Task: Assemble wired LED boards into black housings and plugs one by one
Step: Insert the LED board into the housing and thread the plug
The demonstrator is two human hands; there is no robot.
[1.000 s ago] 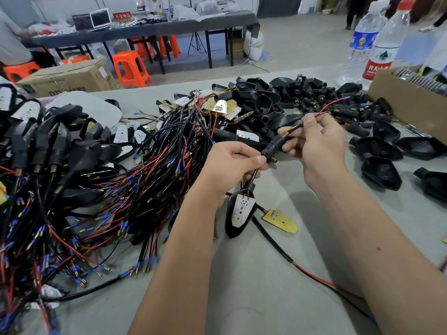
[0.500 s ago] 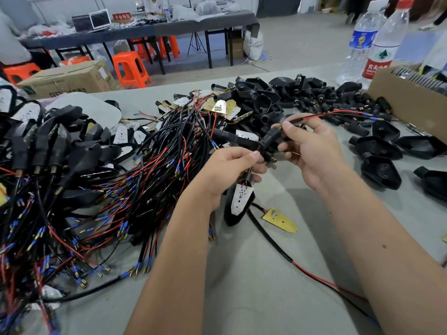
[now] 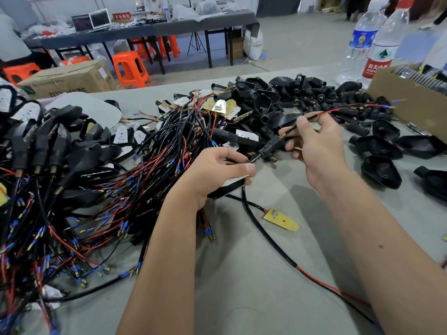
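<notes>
The left hand (image 3: 217, 175) grips a black housing (image 3: 229, 187) with its white LED board just above the counter (image 3: 242, 274); the right hand (image 3: 314, 146) pinches the wire (image 3: 321, 114) threaded through a black plug (image 3: 269, 147) — held between the hands. Behind stand two water bottles (image 3: 377, 56), one red label in Chinese characters — and a red sign (image 3: 121, 16) too small to read

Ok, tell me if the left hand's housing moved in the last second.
Yes. The housing moved up-frame and slightly left, away from the yellow board lying on the table, now mostly under the left hand.
</notes>
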